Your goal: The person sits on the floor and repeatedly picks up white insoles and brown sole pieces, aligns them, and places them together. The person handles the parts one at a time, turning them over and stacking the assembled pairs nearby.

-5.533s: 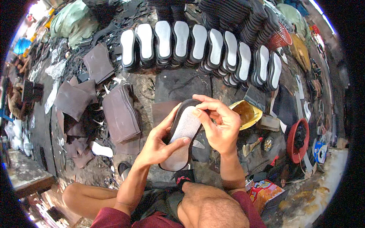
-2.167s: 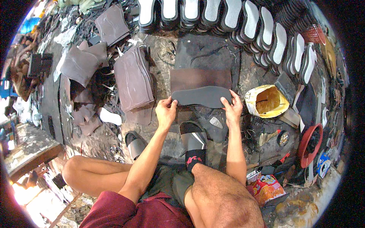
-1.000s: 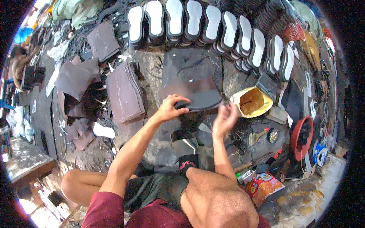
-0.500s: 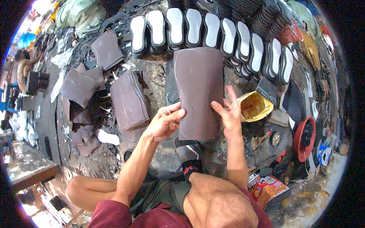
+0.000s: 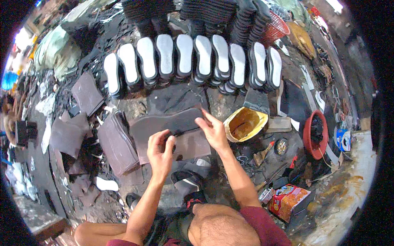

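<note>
In front of me a brown sheet point(image 5: 193, 143) lies crosswise, with a darker grey, wavy-edged piece point(image 5: 164, 122) along its far side. My right hand point(image 5: 215, 133) is at the right end, its thumb and fingers pinching the dark piece's edge. My left hand point(image 5: 160, 151) is over the near middle, its fingers curled inward. Something small and dark shows by its fingertips, too unclear to name. To the left is a stack of brown sheets point(image 5: 117, 143). Beyond my hands stands a curved row of dark sole stacks topped with white insoles point(image 5: 183, 55).
Right of my right hand sits a yellow container point(image 5: 246, 125). Nearby are a brush point(image 5: 263, 153), a round tin point(image 5: 281, 146), a red basin point(image 5: 315, 135) and a red-orange box point(image 5: 289, 201). Brown scraps point(image 5: 69, 133) lie at left. Tall stacks of dark soles point(image 5: 209, 16) stand behind the row.
The brown sheet, held upright before, is now low and crosswise, with a darker piece showing along it. My right hand has moved left to its end; my left fingers have curled. The view has shifted.
</note>
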`<state>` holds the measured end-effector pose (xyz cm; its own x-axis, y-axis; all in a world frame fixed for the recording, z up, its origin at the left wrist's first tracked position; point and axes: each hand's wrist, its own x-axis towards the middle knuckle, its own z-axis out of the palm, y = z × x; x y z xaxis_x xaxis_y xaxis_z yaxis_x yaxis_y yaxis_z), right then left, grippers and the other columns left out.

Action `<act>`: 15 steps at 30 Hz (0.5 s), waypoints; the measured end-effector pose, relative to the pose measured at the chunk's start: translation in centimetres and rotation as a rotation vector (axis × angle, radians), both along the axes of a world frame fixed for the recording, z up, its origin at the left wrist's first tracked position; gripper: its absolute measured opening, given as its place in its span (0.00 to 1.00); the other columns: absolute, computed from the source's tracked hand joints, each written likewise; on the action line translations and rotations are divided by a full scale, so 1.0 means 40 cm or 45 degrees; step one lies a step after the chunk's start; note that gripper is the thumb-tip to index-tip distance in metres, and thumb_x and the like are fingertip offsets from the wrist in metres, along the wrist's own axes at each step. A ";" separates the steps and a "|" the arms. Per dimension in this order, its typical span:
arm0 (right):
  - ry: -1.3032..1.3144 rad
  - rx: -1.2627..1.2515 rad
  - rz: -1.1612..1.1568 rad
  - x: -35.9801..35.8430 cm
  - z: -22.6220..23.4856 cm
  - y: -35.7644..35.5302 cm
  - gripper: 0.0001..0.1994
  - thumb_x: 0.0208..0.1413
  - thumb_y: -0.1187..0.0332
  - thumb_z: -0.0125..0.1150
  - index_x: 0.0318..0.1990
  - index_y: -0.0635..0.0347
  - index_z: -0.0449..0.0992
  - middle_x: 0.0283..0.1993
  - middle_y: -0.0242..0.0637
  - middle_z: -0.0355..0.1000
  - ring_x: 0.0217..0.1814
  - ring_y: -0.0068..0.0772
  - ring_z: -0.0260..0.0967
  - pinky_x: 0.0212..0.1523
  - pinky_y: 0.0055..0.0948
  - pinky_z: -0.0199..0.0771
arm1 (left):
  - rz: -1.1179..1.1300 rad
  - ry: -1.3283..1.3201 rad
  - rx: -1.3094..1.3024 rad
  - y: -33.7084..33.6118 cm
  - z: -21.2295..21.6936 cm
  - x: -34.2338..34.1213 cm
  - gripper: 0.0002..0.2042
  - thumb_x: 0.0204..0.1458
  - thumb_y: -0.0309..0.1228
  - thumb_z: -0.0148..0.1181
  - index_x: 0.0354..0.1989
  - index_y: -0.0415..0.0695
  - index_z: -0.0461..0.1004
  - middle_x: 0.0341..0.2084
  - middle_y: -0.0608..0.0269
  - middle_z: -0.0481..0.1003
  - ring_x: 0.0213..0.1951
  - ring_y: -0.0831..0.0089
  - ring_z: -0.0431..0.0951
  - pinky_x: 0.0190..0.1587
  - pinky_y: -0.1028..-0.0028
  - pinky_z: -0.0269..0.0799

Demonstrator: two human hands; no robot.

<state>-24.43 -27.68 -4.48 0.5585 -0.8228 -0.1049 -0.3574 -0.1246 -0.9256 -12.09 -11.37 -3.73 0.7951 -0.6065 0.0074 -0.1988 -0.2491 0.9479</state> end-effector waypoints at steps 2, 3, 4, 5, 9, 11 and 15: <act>0.116 -0.373 -0.173 0.041 0.015 -0.063 0.26 0.54 0.58 0.68 0.55 0.69 0.74 0.46 0.52 0.78 0.43 0.41 0.78 0.45 0.33 0.77 | -0.211 -0.282 0.180 0.025 -0.138 0.050 0.17 0.50 0.30 0.67 0.48 0.42 0.77 0.46 0.51 0.76 0.49 0.54 0.74 0.53 0.62 0.70; 0.031 -0.512 -0.280 0.049 0.040 -0.136 0.28 0.53 0.58 0.70 0.55 0.70 0.73 0.46 0.53 0.78 0.44 0.44 0.78 0.45 0.35 0.77 | -0.352 -0.346 0.313 0.051 -0.183 0.064 0.18 0.50 0.31 0.67 0.49 0.43 0.77 0.49 0.50 0.75 0.51 0.51 0.73 0.56 0.59 0.68; 0.070 -0.771 -0.386 0.035 0.047 -0.259 0.25 0.52 0.63 0.69 0.56 0.64 0.74 0.46 0.50 0.78 0.41 0.41 0.79 0.43 0.33 0.76 | -0.394 -0.391 0.340 0.059 -0.206 0.057 0.17 0.50 0.30 0.67 0.49 0.43 0.77 0.51 0.50 0.74 0.52 0.51 0.72 0.57 0.59 0.68; 0.085 -1.055 -0.524 0.031 0.058 -0.377 0.25 0.54 0.62 0.67 0.57 0.64 0.73 0.48 0.49 0.77 0.44 0.48 0.77 0.45 0.41 0.75 | -0.434 -0.434 0.386 0.074 -0.221 0.048 0.17 0.50 0.30 0.66 0.50 0.43 0.77 0.52 0.50 0.74 0.53 0.51 0.72 0.57 0.60 0.68; 1.353 -0.678 -0.578 -0.010 0.102 -0.641 0.44 0.49 0.46 0.69 0.69 0.57 0.56 0.59 0.53 0.71 0.64 0.52 0.66 0.57 0.53 0.69 | -0.433 -0.398 0.359 0.084 -0.234 -0.003 0.18 0.50 0.30 0.66 0.50 0.44 0.77 0.54 0.49 0.72 0.55 0.50 0.70 0.58 0.59 0.68; 1.462 -0.503 -0.401 0.002 0.112 -0.673 0.44 0.48 0.47 0.69 0.68 0.57 0.55 0.60 0.52 0.71 0.65 0.53 0.66 0.57 0.52 0.70 | -0.358 -0.364 0.332 0.093 -0.224 -0.005 0.18 0.50 0.30 0.66 0.51 0.44 0.77 0.55 0.49 0.72 0.55 0.50 0.71 0.58 0.59 0.68; 1.173 -0.399 -0.651 -0.010 0.094 -0.715 0.54 0.33 0.51 0.74 0.69 0.69 0.54 0.60 0.54 0.71 0.67 0.60 0.63 0.61 0.54 0.69 | -0.279 -0.285 0.284 0.097 -0.223 -0.010 0.17 0.52 0.29 0.65 0.52 0.45 0.77 0.57 0.50 0.71 0.56 0.53 0.71 0.58 0.61 0.68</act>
<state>-24.82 -56.29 -0.73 -0.0413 -0.9978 -0.0524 -0.9716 0.0524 -0.2306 -12.49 -7.50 -12.66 0.6399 -0.7683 0.0151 -0.4662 -0.3726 0.8024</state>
